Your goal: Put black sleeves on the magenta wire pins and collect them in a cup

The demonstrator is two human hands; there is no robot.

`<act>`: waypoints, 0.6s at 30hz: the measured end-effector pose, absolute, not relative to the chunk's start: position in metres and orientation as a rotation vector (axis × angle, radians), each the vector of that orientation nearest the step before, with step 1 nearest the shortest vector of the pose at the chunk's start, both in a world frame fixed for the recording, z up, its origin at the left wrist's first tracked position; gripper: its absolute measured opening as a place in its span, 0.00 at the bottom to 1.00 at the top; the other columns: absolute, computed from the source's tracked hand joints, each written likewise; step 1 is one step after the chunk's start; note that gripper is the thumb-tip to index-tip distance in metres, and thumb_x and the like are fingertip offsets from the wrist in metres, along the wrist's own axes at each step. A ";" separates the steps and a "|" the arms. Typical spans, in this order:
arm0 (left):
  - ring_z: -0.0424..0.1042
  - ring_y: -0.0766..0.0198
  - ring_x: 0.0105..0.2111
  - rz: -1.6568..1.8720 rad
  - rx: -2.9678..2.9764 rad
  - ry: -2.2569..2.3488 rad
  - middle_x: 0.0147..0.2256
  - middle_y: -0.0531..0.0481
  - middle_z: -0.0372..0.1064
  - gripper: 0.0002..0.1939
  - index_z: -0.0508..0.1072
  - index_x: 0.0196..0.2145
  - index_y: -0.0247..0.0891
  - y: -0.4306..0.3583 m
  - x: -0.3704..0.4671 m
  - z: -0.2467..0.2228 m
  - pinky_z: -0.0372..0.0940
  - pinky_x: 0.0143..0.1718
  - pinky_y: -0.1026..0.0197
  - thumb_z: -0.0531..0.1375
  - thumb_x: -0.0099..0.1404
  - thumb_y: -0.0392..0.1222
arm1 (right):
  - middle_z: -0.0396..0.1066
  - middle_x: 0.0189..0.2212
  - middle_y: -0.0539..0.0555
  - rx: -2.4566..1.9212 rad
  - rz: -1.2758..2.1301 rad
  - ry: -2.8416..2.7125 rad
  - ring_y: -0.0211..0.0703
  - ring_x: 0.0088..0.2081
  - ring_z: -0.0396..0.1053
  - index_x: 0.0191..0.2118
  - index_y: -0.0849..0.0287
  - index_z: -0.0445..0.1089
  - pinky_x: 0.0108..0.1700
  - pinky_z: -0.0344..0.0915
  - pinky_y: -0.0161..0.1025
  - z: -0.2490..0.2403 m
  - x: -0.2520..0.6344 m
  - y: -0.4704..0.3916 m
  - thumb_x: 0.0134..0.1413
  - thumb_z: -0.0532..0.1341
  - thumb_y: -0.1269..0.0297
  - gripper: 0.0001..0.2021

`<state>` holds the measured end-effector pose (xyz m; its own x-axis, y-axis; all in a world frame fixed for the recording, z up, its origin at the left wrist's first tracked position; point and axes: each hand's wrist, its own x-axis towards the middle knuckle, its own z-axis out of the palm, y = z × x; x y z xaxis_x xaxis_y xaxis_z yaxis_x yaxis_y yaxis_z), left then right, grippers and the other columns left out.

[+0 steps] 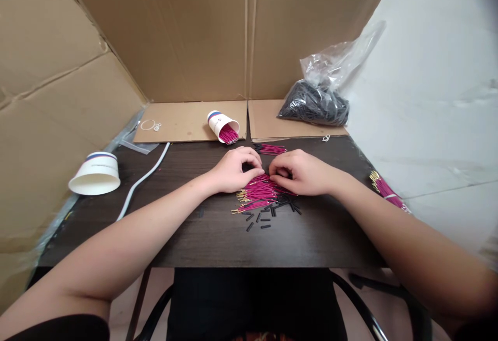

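Observation:
Both of my hands meet over a pile of magenta wires with gold-coloured tips on the dark table. Thumb and fingers of my left hand are pinched together at the pile's upper edge. My right hand is also closed, its fingertips just right of the left ones. Whatever lies between the fingertips is too small to make out. Short black sleeves are scattered below and right of the pile. Beyond my hands lies a row of magenta wires with black ends.
A tipped paper cup holds more magenta wires at the back. Another paper cup lies at left near a white cable. A clear bag of black pieces sits back right. A banded wire bundle lies at right.

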<state>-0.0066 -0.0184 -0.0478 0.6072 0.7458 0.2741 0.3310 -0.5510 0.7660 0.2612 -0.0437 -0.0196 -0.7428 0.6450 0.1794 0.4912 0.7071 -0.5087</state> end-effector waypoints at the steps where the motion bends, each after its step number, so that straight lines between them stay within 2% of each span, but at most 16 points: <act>1: 0.82 0.52 0.48 0.789 2.140 0.843 0.45 0.44 0.83 0.07 0.84 0.35 0.41 -0.018 -0.006 -0.048 0.75 0.60 0.41 0.72 0.73 0.40 | 0.74 0.32 0.51 -0.892 0.611 -2.573 0.39 0.32 0.64 0.39 0.58 0.77 0.39 0.58 0.40 -0.020 0.262 -0.043 0.70 0.64 0.67 0.06; 6: 0.82 0.54 0.46 0.830 2.096 0.832 0.43 0.45 0.83 0.08 0.82 0.35 0.40 -0.017 -0.005 -0.048 0.75 0.58 0.45 0.70 0.75 0.42 | 0.75 0.36 0.53 -0.917 0.534 -2.499 0.42 0.35 0.68 0.45 0.59 0.78 0.41 0.62 0.40 -0.024 0.261 -0.043 0.73 0.67 0.60 0.07; 9: 0.81 0.55 0.45 0.865 2.084 0.848 0.42 0.46 0.82 0.09 0.81 0.35 0.40 -0.018 -0.004 -0.046 0.74 0.56 0.46 0.69 0.76 0.42 | 0.77 0.42 0.57 -0.912 0.498 -2.461 0.45 0.40 0.72 0.46 0.58 0.79 0.45 0.67 0.43 -0.026 0.260 -0.042 0.77 0.62 0.61 0.09; 13: 0.80 0.56 0.43 0.868 2.072 0.914 0.41 0.46 0.82 0.08 0.81 0.37 0.39 -0.019 -0.003 -0.043 0.74 0.53 0.48 0.69 0.76 0.42 | 0.77 0.41 0.58 -0.953 0.462 -2.431 0.47 0.41 0.72 0.44 0.58 0.77 0.45 0.67 0.43 -0.028 0.260 -0.041 0.75 0.62 0.63 0.08; 16: 0.78 0.57 0.41 0.857 2.088 0.999 0.42 0.46 0.82 0.03 0.82 0.39 0.39 -0.019 -0.004 -0.042 0.73 0.48 0.51 0.67 0.72 0.34 | 0.78 0.38 0.56 -1.027 0.427 -2.446 0.44 0.37 0.72 0.43 0.58 0.75 0.42 0.64 0.42 -0.028 0.263 -0.040 0.73 0.62 0.64 0.06; 18: 0.77 0.57 0.41 0.847 2.111 1.054 0.43 0.46 0.82 0.09 0.82 0.41 0.38 -0.018 -0.006 -0.043 0.74 0.47 0.52 0.65 0.66 0.28 | 0.79 0.36 0.54 -1.079 0.410 -2.464 0.43 0.35 0.72 0.44 0.57 0.74 0.41 0.62 0.42 -0.028 0.264 -0.040 0.71 0.61 0.64 0.05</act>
